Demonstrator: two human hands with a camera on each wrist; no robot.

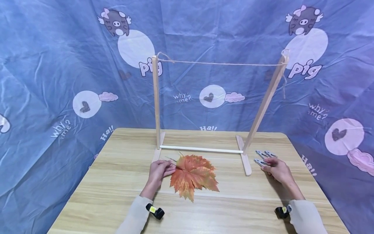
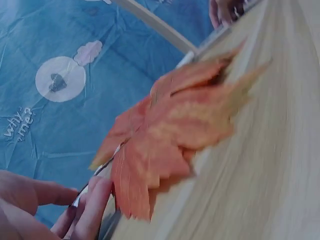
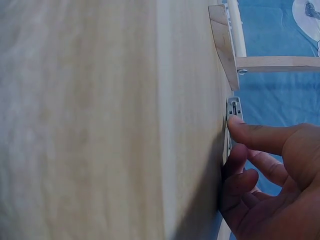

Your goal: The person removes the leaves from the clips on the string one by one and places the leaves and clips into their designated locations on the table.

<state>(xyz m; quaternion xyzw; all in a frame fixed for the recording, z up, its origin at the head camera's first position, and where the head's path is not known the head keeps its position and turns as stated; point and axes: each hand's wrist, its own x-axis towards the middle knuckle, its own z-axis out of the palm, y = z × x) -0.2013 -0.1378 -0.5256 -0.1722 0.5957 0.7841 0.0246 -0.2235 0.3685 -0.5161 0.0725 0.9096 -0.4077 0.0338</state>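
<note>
My left hand (image 1: 160, 171) pinches the thin stem of an orange-red maple leaf (image 1: 194, 175) between thumb and fingers, left of centre over the table. In the left wrist view the leaf (image 2: 175, 120) fans out beyond the fingertips, its dark stem running into the grip. At the right, my right hand (image 1: 277, 169) pinches a grey clothespin (image 1: 259, 162) at the tabletop. The right wrist view has the thumb lying along this clothespin (image 3: 233, 106), with the other fingers curled beneath. Two more clothespins (image 1: 266, 154) lie just behind that hand.
A wooden frame stands at the back of the table (image 1: 222, 211), with a left post (image 1: 156, 104), a right post (image 1: 264, 102) and a white bottom rod (image 1: 201, 149). A twine line (image 1: 219, 63) spans the post tops. Blue printed cloth (image 1: 190, 29) hangs behind.
</note>
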